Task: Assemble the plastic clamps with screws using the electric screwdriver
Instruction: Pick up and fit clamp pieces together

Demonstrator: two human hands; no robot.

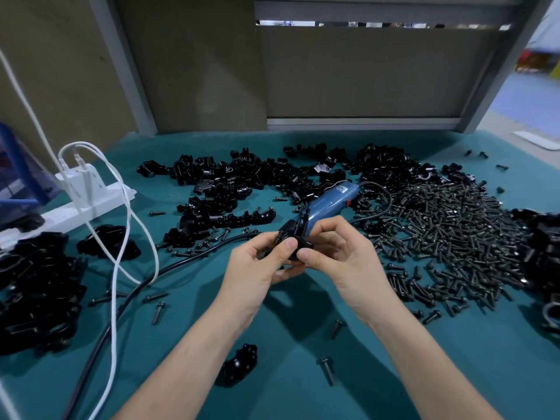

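Both my hands hold one black plastic clamp [293, 241] above the middle of the green table. My left hand [260, 268] grips it from the left, thumb on top. My right hand [342, 256] pinches it from the right with thumb and fingers. The blue electric screwdriver [328, 204] lies on the table just behind the clamp, its black cable [382, 204] curling away to the right. A big heap of black screws [454, 237] covers the table to the right. Loose clamp halves [242, 180] are piled at the back.
A white power strip [91, 201] with white cables [116, 286] sits at the left, above a heap of black clamps [39, 286]. A thick black cable [130, 295] crosses the table. One clamp [239, 363] and stray screws [327, 369] lie near my forearms. More clamps [542, 253] lie far right.
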